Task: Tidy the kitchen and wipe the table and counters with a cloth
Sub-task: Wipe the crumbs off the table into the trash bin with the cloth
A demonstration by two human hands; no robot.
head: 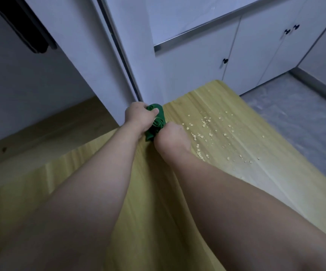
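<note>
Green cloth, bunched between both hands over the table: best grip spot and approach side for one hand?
Probably take the green cloth at its rolled middle, from above, closing across the folds. It is twisted into a thick roll, with the left hand gripping the far end and the right hand the near end, so only the middle shows.

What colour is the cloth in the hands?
The cloth is dark green, seen best in the head view.

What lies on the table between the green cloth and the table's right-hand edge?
Pale crumbs lie scattered over that stretch of table, right of the cloth, as the head view shows.
</note>
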